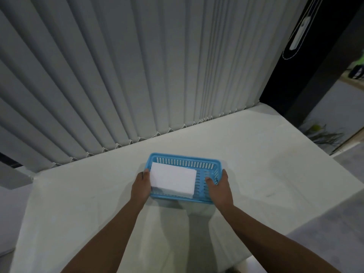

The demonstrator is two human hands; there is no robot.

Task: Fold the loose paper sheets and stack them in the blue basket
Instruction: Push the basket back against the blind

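Grey vertical fabric blinds (118,75) hang behind a broad white table (256,154). On its near middle stands the rectangular blue slotted plastic basket (183,157). Inside it, pushed toward its left end, lies a neat stack of folded white paper sheets (173,179), which leaves a strip of the slotted floor bare on the right.

The left hand (140,187) grips the basket's left end with its fingers wrapped under the outside. Its thumb lies at the edge of the paper, though whether it presses the sheets or only the rim is hard to tell from this angle. The right hand (220,189) holds the right end, with the thumb hooked inside over the wall and the fingers curled round the outside.

The load should be light. The basket is probably thin, slightly flexible plastic, so holding it at both short ends keeps it level and stops it twisting. The paper is slick and free to slide, so tilting the basket would likely shift the stack toward the bare right side. A thumb resting on top would keep it in place.
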